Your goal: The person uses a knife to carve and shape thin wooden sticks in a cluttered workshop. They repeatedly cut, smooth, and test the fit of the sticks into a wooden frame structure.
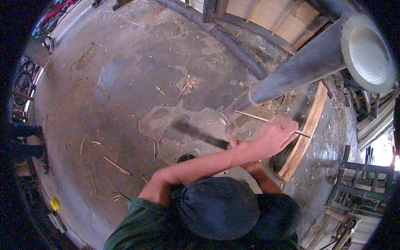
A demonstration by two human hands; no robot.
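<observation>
My left hand (280,135) is closed around a thin wooden stick (252,116), which sticks out on both sides of the fist. The left forearm crosses over the right one. Beneath it, my right hand (233,142) shows only in part, with a few fingers visible by the end of a long dark knife (200,133). Its blade points left over the floor and looks blurred. The right hand's grip is mostly hidden by my left forearm. Just beyond the left hand lies a long pale wooden plank (307,131).
A thick dark tapering post (302,62) with a pale round end stands at the upper right. Wood shavings (190,83) and loose slivers (117,165) litter the concrete floor (121,112). A dark wooden chair (361,177) is at right; a bicycle wheel (23,86) shows at far left.
</observation>
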